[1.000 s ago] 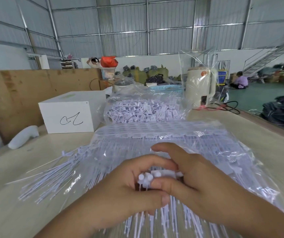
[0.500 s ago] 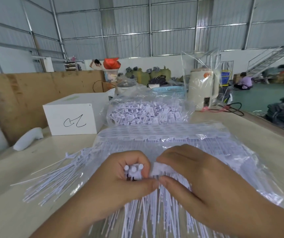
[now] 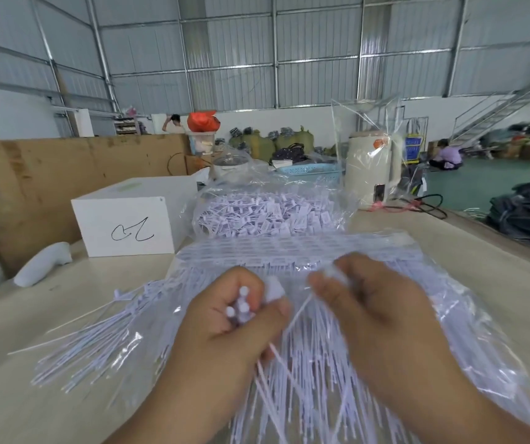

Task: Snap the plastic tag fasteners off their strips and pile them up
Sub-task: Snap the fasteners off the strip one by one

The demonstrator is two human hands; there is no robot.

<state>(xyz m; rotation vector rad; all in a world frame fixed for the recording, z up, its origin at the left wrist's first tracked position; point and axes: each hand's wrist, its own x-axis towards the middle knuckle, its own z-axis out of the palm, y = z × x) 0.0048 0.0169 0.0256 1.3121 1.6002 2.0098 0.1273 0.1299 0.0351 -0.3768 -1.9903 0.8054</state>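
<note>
left hand [image 3: 225, 328] curled round a small bunch of fasteners [image 3: 239, 307], round tips poking up out of the fist — right hand [image 3: 376, 318] just beside it, fingers pinching a blurred white piece at the top. both hover over the clear bag of strips [image 3: 337, 363] spread mid-bench [image 3: 65, 395]. snapped-off pile [image 3: 263, 216] sits in another bag toward the far edge, white box [image 3: 129, 219] beside it.
</note>
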